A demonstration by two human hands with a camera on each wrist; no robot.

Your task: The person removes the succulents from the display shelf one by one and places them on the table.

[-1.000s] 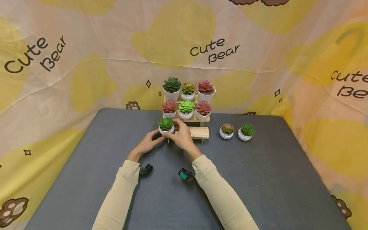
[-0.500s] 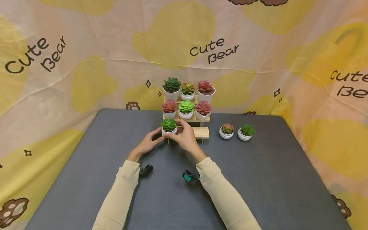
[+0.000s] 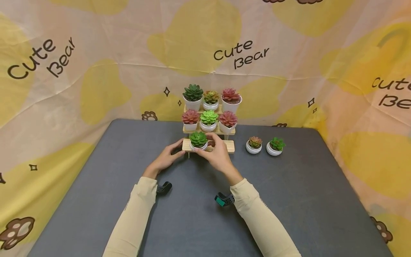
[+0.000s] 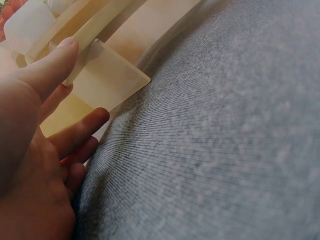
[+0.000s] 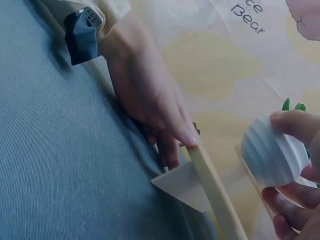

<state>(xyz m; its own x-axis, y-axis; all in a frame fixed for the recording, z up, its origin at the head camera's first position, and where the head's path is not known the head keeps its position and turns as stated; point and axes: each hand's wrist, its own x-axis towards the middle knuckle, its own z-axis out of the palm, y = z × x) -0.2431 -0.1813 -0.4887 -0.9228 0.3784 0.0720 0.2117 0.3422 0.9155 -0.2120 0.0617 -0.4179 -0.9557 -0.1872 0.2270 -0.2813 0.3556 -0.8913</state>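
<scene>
In the head view my right hand (image 3: 219,157) holds a green potted succulent (image 3: 198,139) by its small white pot over the lowest step of a wooden plant stand (image 3: 229,145). The right wrist view shows thumb and fingers round the ribbed white pot (image 5: 270,155), tilted in that view. At the left end of the same step is my left hand (image 3: 165,159), its thumb and index finger pinching the board's end. Its other fingers (image 4: 85,130) stretch out beside a pale stand leg (image 4: 112,77) in the left wrist view.
Several potted succulents fill the two upper steps, among them a bright green one (image 3: 209,118) and a dark green one (image 3: 193,93). Right of the stand, a reddish succulent (image 3: 254,144) and another green one (image 3: 275,146) stand on the grey table (image 3: 289,200). A printed cloth (image 3: 128,39) hangs behind.
My right hand has carried the green succulent rightward from the left end of the lowest step, further in along it. The left hand stays at the step's end.
</scene>
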